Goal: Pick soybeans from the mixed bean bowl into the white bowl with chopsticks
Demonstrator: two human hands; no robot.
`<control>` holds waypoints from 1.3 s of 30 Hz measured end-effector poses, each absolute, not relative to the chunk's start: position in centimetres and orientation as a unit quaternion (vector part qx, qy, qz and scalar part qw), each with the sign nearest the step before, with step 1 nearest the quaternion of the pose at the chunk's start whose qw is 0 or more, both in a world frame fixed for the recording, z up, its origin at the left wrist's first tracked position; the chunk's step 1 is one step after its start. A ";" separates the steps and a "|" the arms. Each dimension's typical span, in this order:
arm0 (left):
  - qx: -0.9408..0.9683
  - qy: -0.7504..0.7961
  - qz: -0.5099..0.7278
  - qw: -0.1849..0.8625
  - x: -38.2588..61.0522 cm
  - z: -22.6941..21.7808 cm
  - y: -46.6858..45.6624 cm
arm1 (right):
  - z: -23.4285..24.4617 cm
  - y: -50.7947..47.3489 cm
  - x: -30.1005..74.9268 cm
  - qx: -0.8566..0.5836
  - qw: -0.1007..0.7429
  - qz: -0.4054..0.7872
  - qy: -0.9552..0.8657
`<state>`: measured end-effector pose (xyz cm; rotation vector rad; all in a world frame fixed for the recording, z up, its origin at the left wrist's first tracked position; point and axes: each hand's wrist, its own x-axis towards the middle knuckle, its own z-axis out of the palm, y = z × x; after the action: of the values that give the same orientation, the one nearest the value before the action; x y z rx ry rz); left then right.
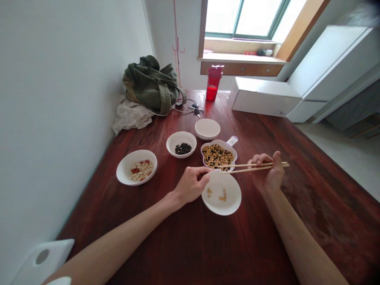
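Observation:
My right hand (268, 174) is closed around a pair of wooden chopsticks (252, 167). The chopstick tips point left, over the near edge of a purple-rimmed handled bowl (202, 156) and the far rim of a white plate (215, 206). Mixed yellow and dark beans (218, 155) fill that bowl. On the plate lie several yellowish beans (222, 195). Thumb and fingers of my left hand (192, 184) pinch the plate's upper left rim, close to the handled bowl.
Left of the hands stand a white bowl of pale nuts (141, 170), a bowl of black beans (183, 148) and a third white bowl (207, 128). Farther back are a green bag (151, 85), keys (196, 111), a red bottle (213, 83) and a white box (264, 97). A wall borders the table's left.

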<state>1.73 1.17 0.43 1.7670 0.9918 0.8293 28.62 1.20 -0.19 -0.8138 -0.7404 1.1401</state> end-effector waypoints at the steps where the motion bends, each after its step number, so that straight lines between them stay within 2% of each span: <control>1: 0.717 0.403 0.337 0.458 1.7 0.4 1.2 | -0.4 1.3 28.7 -0.374 0.712 0.499 -0.325; 4: 0.715 0.405 0.339 0.458 1.8 0.5 1.1 | -1.0 1.7 28.7 -0.413 0.726 0.457 -0.305; 11: 0.715 0.403 0.344 0.457 1.7 0.4 1.1 | -1.4 1.5 27.4 -0.474 0.702 0.408 -0.341; 39: 0.717 0.406 0.344 0.451 1.7 0.4 1.1 | -1.6 1.3 27.9 -0.492 0.675 0.360 -0.416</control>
<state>1.71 1.14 0.38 1.7722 1.0027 0.8508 27.92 1.31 -1.62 -1.1073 -0.9358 0.8104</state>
